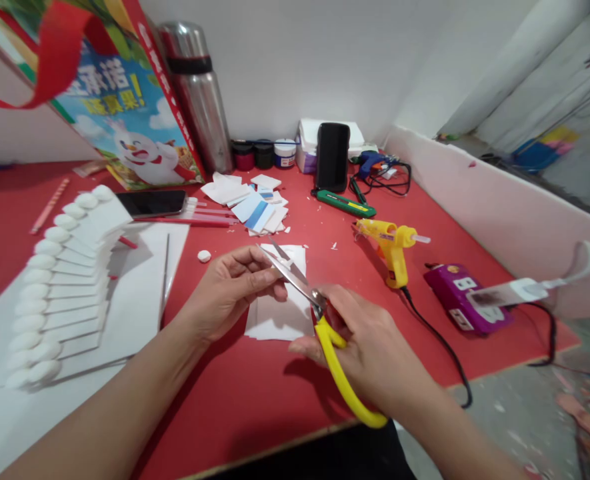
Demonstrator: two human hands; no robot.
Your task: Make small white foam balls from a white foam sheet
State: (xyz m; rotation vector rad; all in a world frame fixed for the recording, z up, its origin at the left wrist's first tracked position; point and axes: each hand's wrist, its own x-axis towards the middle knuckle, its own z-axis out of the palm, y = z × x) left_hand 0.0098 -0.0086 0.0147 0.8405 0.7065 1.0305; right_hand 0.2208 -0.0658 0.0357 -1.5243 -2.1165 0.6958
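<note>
My right hand grips yellow-handled scissors, their metal blades parted and pointing to the upper left. My left hand is closed in a pinch beside the blades. A small white piece shows between its fingertips and the blades; its kind is hard to make out. Under both hands lies a stack of white paper or card on the red tabletop. To the left stands a curved stepped model of white card strips, edged with a row of white rounded pieces.
Card scraps are piled at the back. A yellow glue gun, a green cutter knife and a purple box lie on the right. A steel flask, a gift bag and an upright phone stand behind.
</note>
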